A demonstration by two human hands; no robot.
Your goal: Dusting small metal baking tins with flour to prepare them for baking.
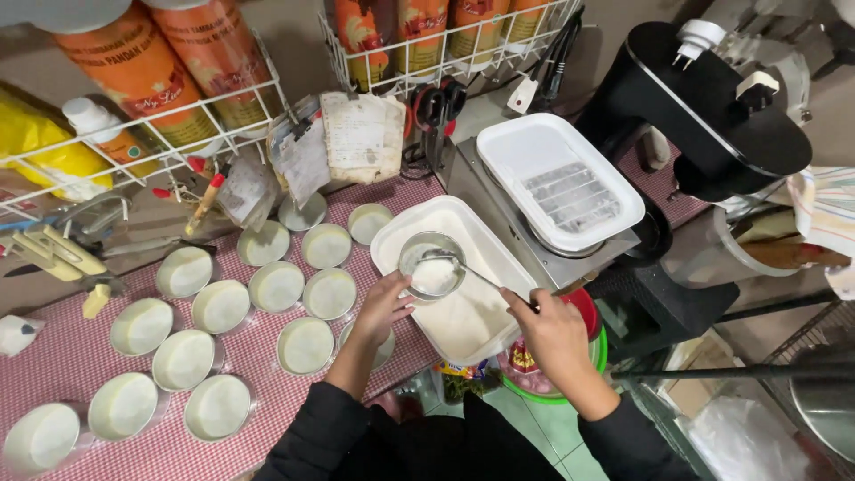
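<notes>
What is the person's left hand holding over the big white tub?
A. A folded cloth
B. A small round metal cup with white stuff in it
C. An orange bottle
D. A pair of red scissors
B. The left hand grips a small round metal cup of white contents above the white tub, while the right hand works a spoon into it.

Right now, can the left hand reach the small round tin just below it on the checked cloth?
Probably yes. The left hand holds a metal cup over the white tub, so it is occupied, but the round tin lies close beside the wrist with nothing between them.
</notes>
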